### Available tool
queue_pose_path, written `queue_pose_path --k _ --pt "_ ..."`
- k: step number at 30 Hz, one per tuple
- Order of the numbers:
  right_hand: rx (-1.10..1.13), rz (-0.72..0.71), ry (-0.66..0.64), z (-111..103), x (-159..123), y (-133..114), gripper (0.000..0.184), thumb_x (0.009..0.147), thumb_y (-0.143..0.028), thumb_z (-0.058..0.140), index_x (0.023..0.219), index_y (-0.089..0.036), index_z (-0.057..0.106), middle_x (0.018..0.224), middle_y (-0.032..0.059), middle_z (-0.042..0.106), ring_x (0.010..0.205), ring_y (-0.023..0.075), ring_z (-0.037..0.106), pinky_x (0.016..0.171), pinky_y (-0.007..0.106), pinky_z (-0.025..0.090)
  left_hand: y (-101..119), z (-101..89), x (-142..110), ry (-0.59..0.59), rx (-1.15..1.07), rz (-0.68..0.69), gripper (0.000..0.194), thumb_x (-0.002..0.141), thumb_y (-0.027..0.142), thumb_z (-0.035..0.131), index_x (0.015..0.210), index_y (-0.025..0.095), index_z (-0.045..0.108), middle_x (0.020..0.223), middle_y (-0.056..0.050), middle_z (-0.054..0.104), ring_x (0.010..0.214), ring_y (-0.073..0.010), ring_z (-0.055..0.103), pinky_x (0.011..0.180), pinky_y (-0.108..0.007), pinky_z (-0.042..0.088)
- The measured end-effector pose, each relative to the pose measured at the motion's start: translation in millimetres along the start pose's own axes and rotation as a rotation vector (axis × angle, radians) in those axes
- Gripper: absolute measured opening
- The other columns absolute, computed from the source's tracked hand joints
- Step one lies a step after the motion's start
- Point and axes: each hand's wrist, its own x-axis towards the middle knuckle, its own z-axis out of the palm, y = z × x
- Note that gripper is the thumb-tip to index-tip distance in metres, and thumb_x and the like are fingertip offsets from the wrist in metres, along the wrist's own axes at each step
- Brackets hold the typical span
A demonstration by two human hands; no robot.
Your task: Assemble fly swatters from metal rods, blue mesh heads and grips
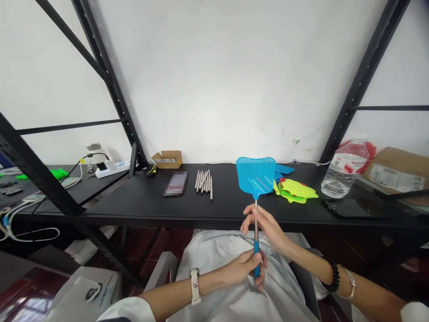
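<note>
I hold a blue fly swatter [256, 176] upright over the front edge of the black table [140, 203]. My left hand [243, 268] is closed round its blue grip at the bottom. My right hand [266, 226] pinches the thin metal rod higher up, fingers partly spread. Several loose metal rods [203, 181] lie on the table to the left of the swatter head. A pile of yellow-green and blue swatter heads [295, 188] lies to its right.
A small open cardboard box [167, 158] stands at the back. A water bottle [343, 172], a dark phone [346, 208] and a cardboard box [397, 172] sit at the right. A power strip [110, 167] and cables lie left. Black shelf posts frame both sides.
</note>
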Motion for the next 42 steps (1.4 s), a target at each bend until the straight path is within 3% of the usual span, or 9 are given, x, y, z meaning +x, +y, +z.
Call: queue_pose_path --k 2,6,9,13,22,27,31,39,42 --pt "0.088 -0.029 -0.010 3 16 -13 0.033 0.090 -0.048 0.030 0.091 -0.020 0.047 0.053 -0.0004 0.056 0.060 0.0177 0.058 0.069 0.034 0.043 14 6.4 0 0.107 -0.009 0.059 0.042 0.080 0.057 0.039 0.085 0.016 0.043 0.047 0.006 0.040 0.042 -0.0073 0.041 0.046 -0.020 0.035" --pt "0.200 -0.126 -0.052 18 46 -28 0.035 0.087 -0.047 0.038 0.064 -0.020 0.037 0.046 -0.0026 0.049 0.053 0.0151 0.053 0.062 0.030 0.041 40 18.1 -4 0.316 -0.073 0.143 0.043 0.078 0.061 0.039 0.076 0.018 0.035 0.040 0.011 0.025 0.032 -0.0030 0.017 0.034 -0.016 0.017" --pt "0.223 -0.175 -0.054 35 60 -28 0.038 0.086 -0.047 0.037 0.060 -0.020 0.033 0.043 -0.0025 0.047 0.049 0.0148 0.051 0.058 0.029 0.040 50 24.7 -8 0.381 -0.168 0.177 0.047 0.074 0.065 0.041 0.071 0.020 0.029 0.039 0.012 0.019 0.033 -0.0023 0.009 0.034 -0.016 0.009" --pt "0.216 -0.137 -0.045 44 66 -25 0.040 0.085 -0.050 0.037 0.059 -0.021 0.031 0.040 -0.0025 0.046 0.048 0.0148 0.050 0.058 0.029 0.038 62 30.7 -16 0.326 -0.320 0.171 0.049 0.074 0.068 0.037 0.069 0.021 0.027 0.036 0.012 0.013 0.031 -0.0030 0.005 0.034 -0.017 0.006" --pt "0.359 -0.062 0.057 35 63 -12 0.035 0.085 -0.044 0.040 0.061 -0.020 0.032 0.043 -0.0041 0.040 0.051 0.0137 0.046 0.061 0.027 0.036 104 30.7 -36 0.120 -0.639 -0.107 0.043 0.080 0.057 0.040 0.065 0.020 0.024 0.037 0.010 0.012 0.033 -0.0045 0.003 0.035 -0.017 0.010" --pt "0.290 -0.180 0.008 33 67 -44 0.030 0.084 -0.043 0.042 0.065 -0.020 0.041 0.051 -0.0013 0.049 0.062 0.0159 0.053 0.071 0.031 0.041 109 27.7 -31 0.154 -0.391 0.052 0.039 0.081 0.053 0.042 0.066 0.020 0.028 0.038 0.011 0.011 0.032 -0.0034 0.004 0.034 -0.016 0.008" --pt "0.176 -0.190 0.064 20 67 -69 0.028 0.083 -0.042 0.043 0.093 -0.018 0.054 0.073 0.0038 0.062 0.080 0.0190 0.058 0.077 0.033 0.042 102 27.3 -26 0.270 -0.177 0.173 0.039 0.081 0.054 0.041 0.066 0.019 0.031 0.039 0.012 0.012 0.033 -0.0024 0.005 0.035 -0.016 0.007" --pt "0.105 -0.251 0.174 3 70 -69 0.022 0.078 -0.039 0.054 0.081 -0.018 0.061 0.088 0.0058 0.064 0.088 0.0179 0.058 0.084 0.031 0.042 94 24.5 -24 0.483 0.001 0.152 0.043 0.078 0.057 0.044 0.065 0.019 0.030 0.043 0.011 0.019 0.036 -0.0016 0.010 0.036 -0.016 0.009" --pt "0.161 -0.236 0.198 -8 76 -73 0.026 0.078 -0.043 0.050 0.091 -0.022 0.058 0.100 0.0047 0.061 0.091 0.0176 0.058 0.080 0.031 0.044 90 23.4 -22 0.520 0.007 0.132 0.045 0.076 0.060 0.043 0.065 0.019 0.029 0.044 0.011 0.020 0.036 -0.0018 0.010 0.036 -0.017 0.010"
